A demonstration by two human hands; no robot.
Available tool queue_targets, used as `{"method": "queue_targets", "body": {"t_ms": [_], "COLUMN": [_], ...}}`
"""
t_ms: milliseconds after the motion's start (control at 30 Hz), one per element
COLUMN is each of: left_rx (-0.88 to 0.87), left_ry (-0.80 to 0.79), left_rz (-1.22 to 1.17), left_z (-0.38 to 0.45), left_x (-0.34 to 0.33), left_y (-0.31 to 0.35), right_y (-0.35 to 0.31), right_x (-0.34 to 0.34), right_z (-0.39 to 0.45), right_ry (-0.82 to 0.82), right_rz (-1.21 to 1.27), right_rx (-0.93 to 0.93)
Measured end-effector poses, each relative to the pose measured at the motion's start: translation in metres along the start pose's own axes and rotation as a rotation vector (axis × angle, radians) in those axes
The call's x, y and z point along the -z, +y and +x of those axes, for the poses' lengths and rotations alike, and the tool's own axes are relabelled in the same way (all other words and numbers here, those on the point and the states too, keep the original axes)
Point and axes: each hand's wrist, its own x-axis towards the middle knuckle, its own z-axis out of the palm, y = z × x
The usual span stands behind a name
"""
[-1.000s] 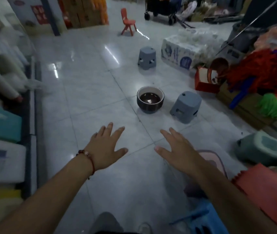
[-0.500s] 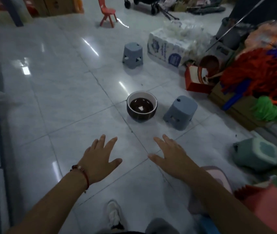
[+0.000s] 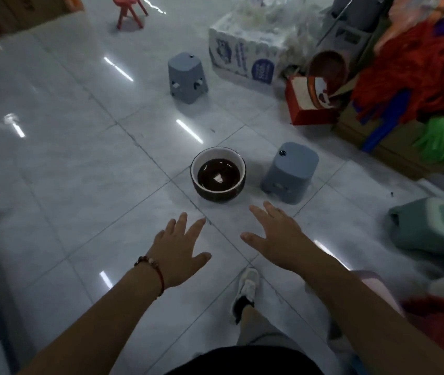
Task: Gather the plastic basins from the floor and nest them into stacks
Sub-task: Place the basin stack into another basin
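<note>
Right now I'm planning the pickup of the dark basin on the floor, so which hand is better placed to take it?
Marginally the right hand: its fingertips reach nearer the dark basin. The left hand lies slightly farther back. Both are open and empty.

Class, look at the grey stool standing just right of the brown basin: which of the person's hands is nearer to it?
The right hand. It reaches out open just below the grey stool, short of touching it. The left hand is farther off, lower left, beyond the brown basin.

Basin [image 3: 218,174] dark brown, white inner rim. Stools [image 3: 289,172] grey-blue. Floor [image 3: 80,163] pale grey marbled tile. Bracelet [image 3: 152,269] red beads.
</note>
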Motion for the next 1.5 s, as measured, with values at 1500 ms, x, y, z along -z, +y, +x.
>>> {"method": "queue_targets", "body": {"t_ms": [1500], "left_rx": [0.121], "left_ry": [-0.419], "left_rz": [0.042], "left_z": [0.73], "left_x": [-0.035], "left_y": [-0.243], "right_y": [0.125], "right_x": [-0.009], "right_z": [0.736], "right_ry": [-0.416], "right_rz": [-0.095], "right_rx": [-0.209]}}
